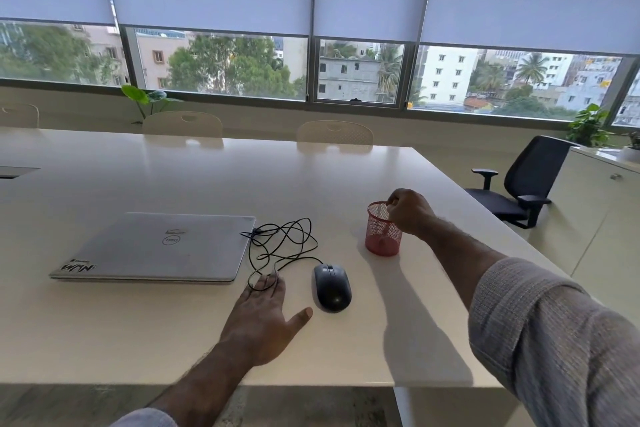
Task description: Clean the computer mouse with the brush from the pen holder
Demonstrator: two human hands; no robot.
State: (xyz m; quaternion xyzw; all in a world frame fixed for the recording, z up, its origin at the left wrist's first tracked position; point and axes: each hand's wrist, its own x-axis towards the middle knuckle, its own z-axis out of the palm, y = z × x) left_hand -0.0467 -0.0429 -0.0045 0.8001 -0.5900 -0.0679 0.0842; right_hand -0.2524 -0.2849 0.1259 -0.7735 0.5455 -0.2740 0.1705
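Observation:
A black wired mouse [332, 286] lies on the white table [173, 340], its cable [280, 243] looping back toward the laptop. To its right stands a red mesh pen holder [381, 234]. My right hand [410, 210] is over the holder's rim, fingers pinched on the top of a thin brush handle [385, 218] that stands inside the holder. My left hand [265, 314] rests flat on the table just left of the mouse, fingers spread, fingertips touching the cable.
A shut silver laptop [156, 248] lies to the left of the cable. White chairs [334, 132] stand along the far edge. A black office chair [519, 184] and a low cabinet [602, 191] are off the table's right side.

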